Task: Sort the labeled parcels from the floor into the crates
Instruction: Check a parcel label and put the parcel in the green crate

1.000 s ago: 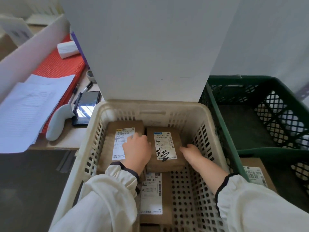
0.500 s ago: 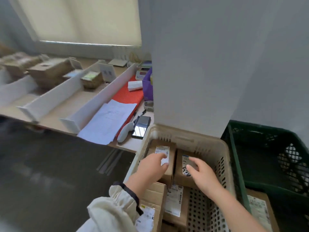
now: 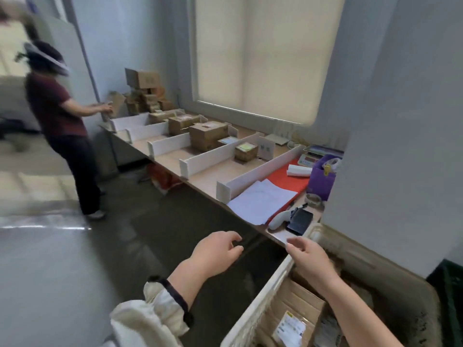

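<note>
At lower right of the frame, labelled parcels (image 3: 298, 311) lay in the cream crate (image 3: 260, 304). Both hands were empty, fingers loosely spread: left hand (image 3: 215, 254) over the floor (image 3: 75, 271), right hand (image 3: 310, 261) above the crate rim. A hasty next grab could misread a label and mis-sort. Half a second earlier both hands touched parcels inside; they had since lifted out.
</note>
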A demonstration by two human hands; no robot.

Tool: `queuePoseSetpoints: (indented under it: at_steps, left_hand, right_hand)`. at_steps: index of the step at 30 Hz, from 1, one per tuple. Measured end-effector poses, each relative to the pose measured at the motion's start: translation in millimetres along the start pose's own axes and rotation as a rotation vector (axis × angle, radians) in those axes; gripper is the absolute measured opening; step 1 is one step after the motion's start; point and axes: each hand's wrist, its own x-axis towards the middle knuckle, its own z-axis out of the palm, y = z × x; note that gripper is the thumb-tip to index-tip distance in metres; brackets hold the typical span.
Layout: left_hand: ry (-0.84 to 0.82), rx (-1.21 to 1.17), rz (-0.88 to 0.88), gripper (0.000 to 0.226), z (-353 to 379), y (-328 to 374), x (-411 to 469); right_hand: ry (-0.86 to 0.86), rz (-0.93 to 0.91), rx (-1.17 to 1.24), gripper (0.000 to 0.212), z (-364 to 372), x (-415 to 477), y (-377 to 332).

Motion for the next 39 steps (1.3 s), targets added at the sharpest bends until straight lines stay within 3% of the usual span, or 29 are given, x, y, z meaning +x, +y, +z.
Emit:
queuePoseSetpoints:
  at_steps: [8,16,23,27,31,39]
  left_hand:
    - [0.220,-0.026,-0.329,0.031,-97.0,-143.3,-196.1]
    - [0.595,-0.079,-0.785,0.030,-161.5,-244.6,-459.9]
    - [0.891,-0.150,-1.200,0.028,-132.5,-255.9,-659.0]
    - [1.022,-0.225,-1.440,0.025,-103.0,-250.0,-740.9]
    - [1.239,-0.294,-1.566,0.014,-78.2,-245.2,-781.7]
    - [1.515,-0.393,-1.764,0.011,-36.8,-238.9,-813.6]
  right_hand:
    - [-0.223,-0.211,-0.017,0.025,158.6,-95.5,-115.4]
    - [-0.685,-0.494,0.030,0.023,332.1,-256.1,-249.4]
    - [-1.165,-0.656,-0.009,0.020,436.3,-404.6,-288.7]
    - [-1.356,-0.721,-0.050,0.022,483.1,-468.6,-295.5]
    - [-1.555,-0.834,-0.154,0.029,522.1,-515.0,-302.1]
    - [-1.834,-1.013,-0.310,0.033,585.3,-607.8,-300.3]
